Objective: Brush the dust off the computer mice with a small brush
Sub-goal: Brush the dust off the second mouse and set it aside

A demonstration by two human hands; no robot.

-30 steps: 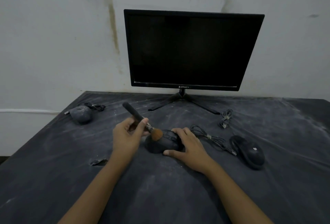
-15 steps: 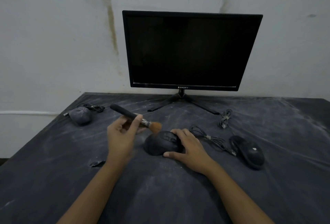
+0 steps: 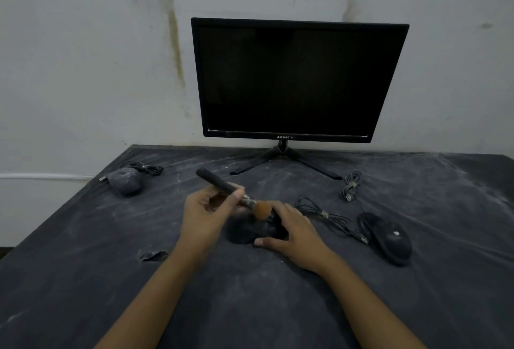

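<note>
A black mouse (image 3: 246,233) lies in the middle of the dusty black table (image 3: 83,279). My right hand (image 3: 294,233) grips its right side, thumb at the front edge. My left hand (image 3: 207,216) holds a small brush (image 3: 222,186) with a black handle; its orange bristles (image 3: 262,210) rest on the top of the mouse. A second black mouse (image 3: 392,240) sits to the right, its coiled cable (image 3: 326,215) running back toward my right hand. A third mouse (image 3: 126,180), grey with dust, lies at the far left with its cable (image 3: 147,168) behind it.
A dark monitor (image 3: 297,79) on a splayed stand (image 3: 282,158) stands at the back against a stained wall. A bundled USB cable (image 3: 351,185) lies right of the stand. A small torn flap (image 3: 154,255) in the table cover sits near my left forearm.
My left hand lifted the brush off the mouse to the left, then brought it back so the bristles touch the mouse top again. My right hand has stayed on the mouse.
</note>
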